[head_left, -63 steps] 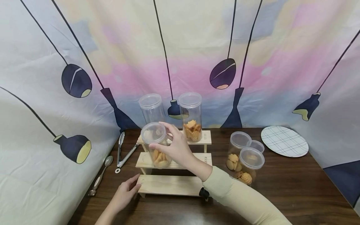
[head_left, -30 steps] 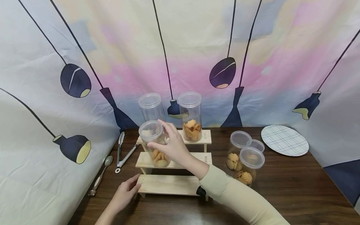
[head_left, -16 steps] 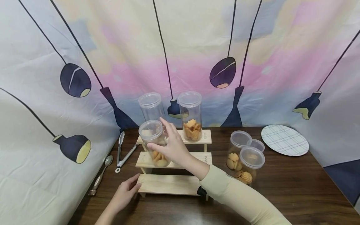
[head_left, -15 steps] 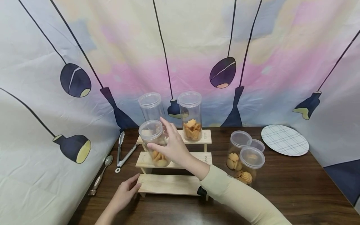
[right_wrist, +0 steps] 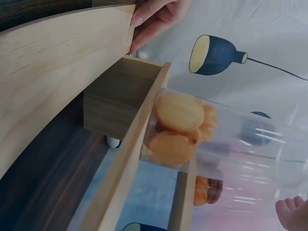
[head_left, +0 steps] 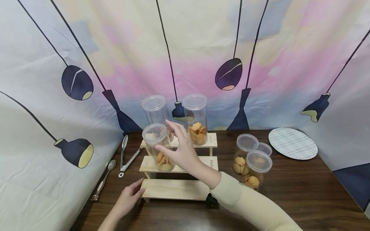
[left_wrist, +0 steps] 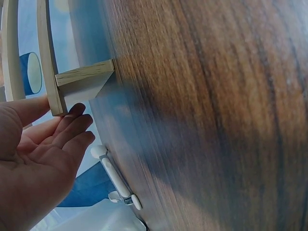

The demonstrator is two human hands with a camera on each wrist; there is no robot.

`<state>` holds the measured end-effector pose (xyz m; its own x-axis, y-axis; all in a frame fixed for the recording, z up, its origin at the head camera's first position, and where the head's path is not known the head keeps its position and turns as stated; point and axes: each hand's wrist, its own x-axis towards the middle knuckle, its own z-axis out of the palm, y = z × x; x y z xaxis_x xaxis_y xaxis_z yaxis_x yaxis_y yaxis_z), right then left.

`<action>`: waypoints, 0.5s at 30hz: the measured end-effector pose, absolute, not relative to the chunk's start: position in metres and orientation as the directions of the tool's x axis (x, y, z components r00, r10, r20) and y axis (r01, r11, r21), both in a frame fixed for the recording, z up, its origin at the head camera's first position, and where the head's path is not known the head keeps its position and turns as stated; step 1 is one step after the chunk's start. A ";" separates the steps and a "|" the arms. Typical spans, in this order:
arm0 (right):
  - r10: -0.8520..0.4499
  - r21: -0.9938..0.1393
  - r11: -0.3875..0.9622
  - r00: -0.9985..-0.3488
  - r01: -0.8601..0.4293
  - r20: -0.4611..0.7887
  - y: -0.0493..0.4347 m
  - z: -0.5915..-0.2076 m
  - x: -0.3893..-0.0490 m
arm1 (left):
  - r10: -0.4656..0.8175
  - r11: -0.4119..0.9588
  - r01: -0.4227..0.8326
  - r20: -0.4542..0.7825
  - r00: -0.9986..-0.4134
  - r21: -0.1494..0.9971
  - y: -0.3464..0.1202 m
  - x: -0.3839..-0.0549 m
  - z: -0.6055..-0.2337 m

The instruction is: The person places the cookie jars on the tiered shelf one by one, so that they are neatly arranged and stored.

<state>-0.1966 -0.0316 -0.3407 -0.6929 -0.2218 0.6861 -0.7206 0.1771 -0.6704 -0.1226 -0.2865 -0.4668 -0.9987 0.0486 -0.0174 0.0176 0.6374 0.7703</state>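
Note:
My left hand pinches the left end of the lowest step of a three-tier wooden stand, its thumb on top and its fingers around the end and below. A clear lidded jar with cookies in the bottom stands upright on the left of the middle step. My right hand hovers just right of this jar, thumb and fingers spread and holding nothing. In the right wrist view, its fingertips show apart from the jar. On the top step stand a second cookie jar and another jar, partly hidden.
Several lidded cookie jars stand grouped on the dark wooden table to the right. A checked plate lies behind them. Tongs and a spoon lie left of the stand. A printed cloth backdrop hangs behind.
My right hand has let go of the jar on the middle step and drawn slightly to the right. Earlier the jar shifted a little left and back. The left hand has stayed put.

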 end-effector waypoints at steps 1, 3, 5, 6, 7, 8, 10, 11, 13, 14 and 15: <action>-0.225 -0.667 0.171 -0.687 -0.726 0.690 -0.031 -0.340 -0.195 | 0.048 0.638 0.017 -0.018 -0.999 0.770 -0.286 -0.122 -0.467; -0.233 -0.660 0.159 -0.677 -0.734 0.698 -0.029 -0.337 -0.193 | 0.047 0.640 0.016 -0.018 -0.999 0.768 -0.286 -0.122 -0.466; -0.241 -0.652 0.144 -0.665 -0.745 0.706 -0.027 -0.334 -0.190 | 0.051 0.645 0.019 -0.017 -0.999 0.764 -0.286 -0.123 -0.466; -0.246 -0.648 0.136 -0.660 -0.749 0.710 -0.026 -0.333 -0.188 | 0.051 0.647 0.021 -0.016 -0.999 0.762 -0.286 -0.123 -0.466; -0.251 -0.646 0.127 -0.654 -0.753 0.714 -0.025 -0.332 -0.186 | 0.053 0.650 0.024 -0.015 -0.998 0.759 -0.286 -0.123 -0.466; -0.257 -0.642 0.121 -0.648 -0.757 0.717 -0.024 -0.331 -0.185 | 0.055 0.652 0.026 -0.013 -0.998 0.757 -0.286 -0.123 -0.466; -0.268 -0.639 0.104 -0.640 -0.762 0.720 -0.021 -0.330 -0.181 | 0.062 0.653 0.032 -0.011 -0.998 0.756 -0.286 -0.124 -0.466; -0.275 -0.638 0.095 -0.636 -0.764 0.721 -0.020 -0.329 -0.179 | 0.065 0.655 0.035 -0.010 -0.998 0.755 -0.286 -0.124 -0.466; -0.287 -0.643 0.086 -0.637 -0.761 0.716 -0.017 -0.329 -0.175 | 0.064 0.653 0.035 -0.009 -0.998 0.757 -0.286 -0.123 -0.466; -0.294 -0.647 0.083 -0.639 -0.758 0.711 -0.015 -0.328 -0.172 | 0.064 0.651 0.034 -0.010 -0.998 0.758 -0.287 -0.123 -0.467; -0.299 -0.655 0.083 -0.646 -0.751 0.702 -0.014 -0.328 -0.170 | 0.065 0.649 0.034 -0.010 -0.998 0.760 -0.287 -0.123 -0.467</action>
